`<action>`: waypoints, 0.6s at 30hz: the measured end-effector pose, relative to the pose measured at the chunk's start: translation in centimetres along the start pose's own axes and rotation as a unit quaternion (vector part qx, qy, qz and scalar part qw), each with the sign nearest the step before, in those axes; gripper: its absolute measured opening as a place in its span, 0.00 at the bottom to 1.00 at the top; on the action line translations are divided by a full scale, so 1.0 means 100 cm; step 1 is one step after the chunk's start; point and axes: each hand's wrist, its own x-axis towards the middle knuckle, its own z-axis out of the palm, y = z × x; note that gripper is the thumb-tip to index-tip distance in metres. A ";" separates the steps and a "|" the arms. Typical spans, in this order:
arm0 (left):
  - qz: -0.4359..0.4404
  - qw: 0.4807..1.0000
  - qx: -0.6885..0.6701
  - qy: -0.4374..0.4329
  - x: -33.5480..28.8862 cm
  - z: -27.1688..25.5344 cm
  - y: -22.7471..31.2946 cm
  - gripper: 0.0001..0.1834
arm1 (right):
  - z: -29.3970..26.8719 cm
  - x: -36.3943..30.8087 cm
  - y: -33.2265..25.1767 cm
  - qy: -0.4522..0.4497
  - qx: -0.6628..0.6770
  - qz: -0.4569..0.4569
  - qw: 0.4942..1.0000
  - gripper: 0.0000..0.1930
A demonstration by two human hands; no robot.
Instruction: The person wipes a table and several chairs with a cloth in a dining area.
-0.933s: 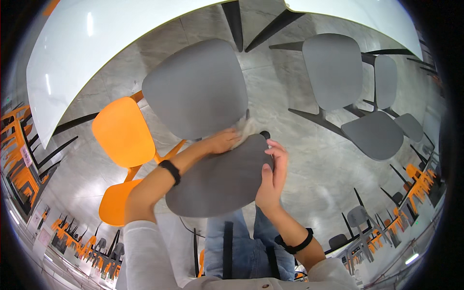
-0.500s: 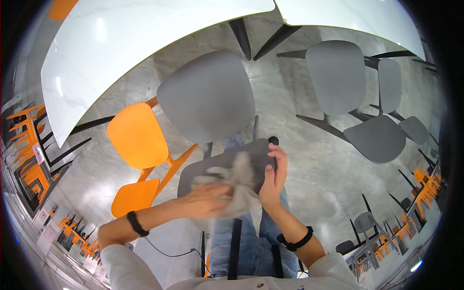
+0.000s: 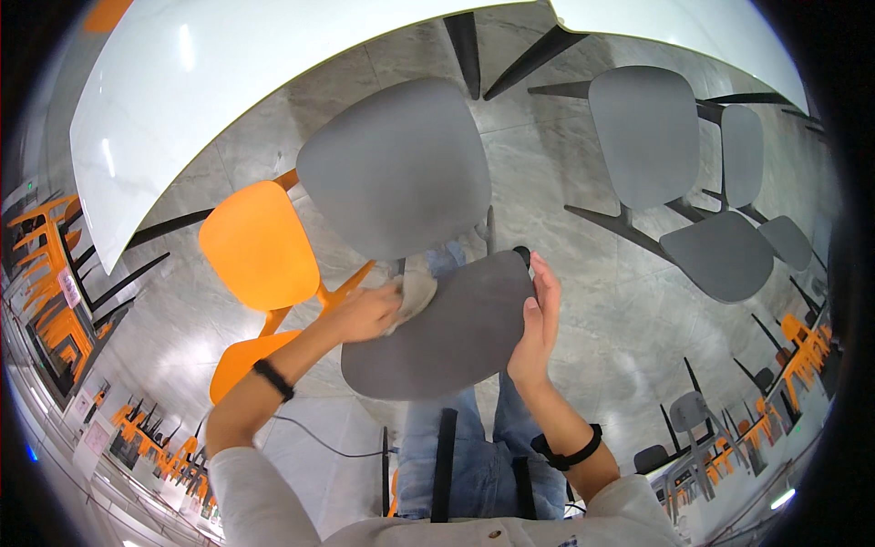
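Observation:
In front of my legs is a grey chair, its backrest (image 3: 447,333) nearest me and its wide seat (image 3: 396,169) beyond. My left hand (image 3: 369,312) is closed on a light grey-beige cloth (image 3: 417,296), which lies against the far left edge of the backrest. At the right end of the backrest, my right hand (image 3: 536,324) grips its edge, thumb on the near face and fingers along the rim. The backs of those fingers hide part of the edge. A black rounded tip (image 3: 521,254) shows beside the fingertips.
An orange chair (image 3: 260,244) stands close on the left. White tables (image 3: 173,118) with black legs (image 3: 463,55) curve along the far side. More grey chairs (image 3: 645,137) stand at the right. Grey tiled floor (image 3: 592,301) lies between them. A thin cable (image 3: 328,448) hangs near my left forearm.
My left hand has carried the cloth from the near middle of the backrest to its far left edge, uncovering the near face. My right hand keeps its hold. The view has shifted slightly.

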 end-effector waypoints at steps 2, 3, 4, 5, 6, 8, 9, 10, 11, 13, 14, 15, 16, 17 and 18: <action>0.010 0.998 0.022 -0.058 -0.037 -0.010 0.024 0.09 | 0.001 -0.001 -0.001 -0.005 0.021 0.004 1.000 0.27; 0.028 0.996 0.028 -0.083 -0.053 -0.014 0.043 0.08 | 0.001 -0.002 -0.001 -0.004 0.040 0.007 0.999 0.28; 0.082 0.996 0.009 -0.040 -0.063 -0.013 0.070 0.07 | 0.002 -0.003 -0.001 -0.002 0.070 0.013 0.997 0.29; 0.136 0.991 -0.009 0.002 -0.063 -0.013 0.094 0.07 | 0.002 -0.003 0.000 0.001 0.112 0.019 0.994 0.29; 0.158 0.985 -0.010 -0.061 -0.055 -0.014 0.113 0.09 | 0.002 -0.004 0.001 0.004 0.171 0.029 0.985 0.30; 0.204 0.976 -0.056 -0.043 -0.018 -0.010 0.143 0.13 | -0.002 -0.004 0.008 0.013 0.314 0.057 0.948 0.32; 0.233 0.965 -0.107 0.047 0.010 -0.009 0.148 0.16 | -0.006 -0.003 0.013 0.028 0.352 0.072 0.933 0.33; 0.232 0.965 -0.099 0.074 0.042 -0.008 0.144 0.17 | -0.013 -0.003 0.019 0.044 0.391 0.074 0.916 0.34; 0.242 0.958 -0.108 0.108 0.075 -0.007 0.134 0.18 | -0.022 -0.005 0.026 0.072 0.394 0.097 0.911 0.35; 0.140 0.980 -0.113 0.083 0.140 -0.001 0.109 0.14 | -0.044 -0.010 0.041 0.119 0.415 0.118 0.894 0.37; 0.131 0.982 -0.110 0.084 0.153 0.004 0.093 0.12 | -0.055 -0.013 0.051 0.140 0.363 0.121 0.913 0.35; 0.120 0.983 -0.109 0.085 0.156 0.009 0.076 0.12 | -0.067 -0.019 0.060 0.141 0.335 0.125 0.923 0.35; 0.102 0.987 -0.099 0.078 0.154 0.013 0.061 0.13 | -0.079 -0.027 0.068 0.150 0.300 0.135 0.932 0.36; 0.108 0.987 -0.078 0.093 0.138 0.017 0.050 0.13 | -0.091 -0.035 0.076 0.165 0.263 0.149 0.939 0.37; 0.108 0.988 -0.047 0.100 0.110 0.019 0.042 0.14 | -0.102 -0.043 0.084 0.155 0.223 0.127 0.954 0.36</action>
